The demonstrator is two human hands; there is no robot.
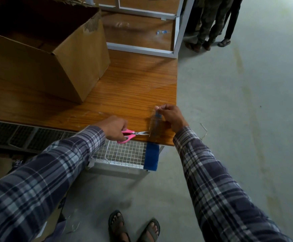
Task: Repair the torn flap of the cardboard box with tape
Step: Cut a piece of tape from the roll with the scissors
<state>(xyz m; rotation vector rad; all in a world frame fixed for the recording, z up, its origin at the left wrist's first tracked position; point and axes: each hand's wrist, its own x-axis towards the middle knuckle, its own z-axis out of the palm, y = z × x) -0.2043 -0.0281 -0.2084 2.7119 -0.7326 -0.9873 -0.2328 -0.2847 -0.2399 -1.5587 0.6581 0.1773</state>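
Note:
A large open cardboard box (43, 55) stands on the wooden table (133, 88) at the upper left, its top edge ragged. My left hand (115, 127) grips pink-handled scissors (131, 135), whose blades touch the lower edge of a strip of clear tape (155, 127). My right hand (170, 117) pinches the upper end of that strip and holds it taut over the table's near right corner. The strip runs down to the table edge, above a blue piece (152, 157).
A white wire-grid rack (121, 155) sits under the table's front edge. A white metal frame (159, 53) stands on the far end of the table. Other people's legs (210, 25) are on the grey floor at the upper right. My sandalled feet (133, 227) are below.

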